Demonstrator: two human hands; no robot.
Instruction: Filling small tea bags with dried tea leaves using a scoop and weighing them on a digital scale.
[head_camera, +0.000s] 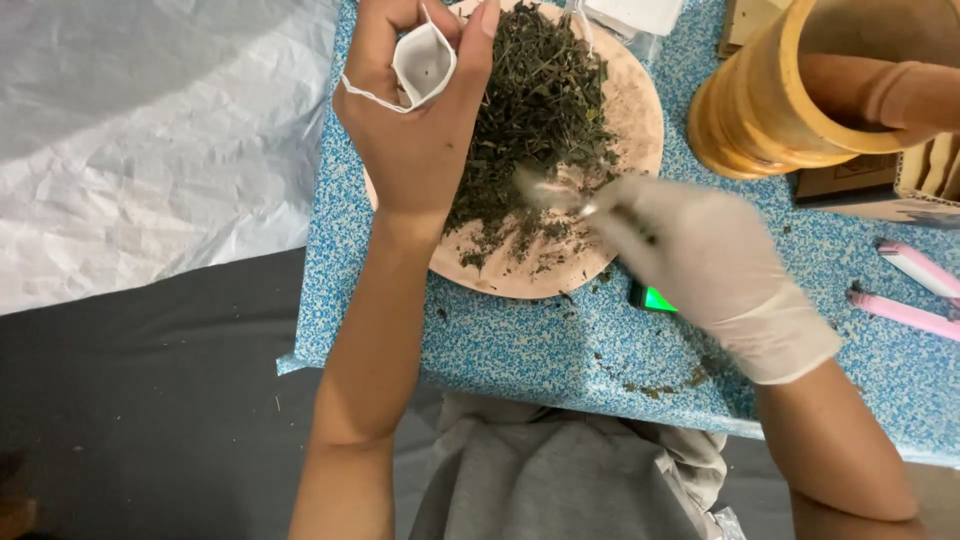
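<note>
My left hand (415, 120), bare, holds a small white paper pouch (424, 65) open at its top, over the left side of a round beige plate (640, 110). A heap of dried green herbs (540, 110) lies on the plate. My right hand (705, 260) wears a white glove and grips a small metal spoon (550, 192), blurred by motion, with its bowl at the near edge of the herb heap.
The plate sits on a blue speckled board (520, 340) across my lap. A wooden mortar with a pestle (800, 90) stands at the upper right, pink pens (915, 300) at the right edge, and white crinkled paper (150, 130) at the left.
</note>
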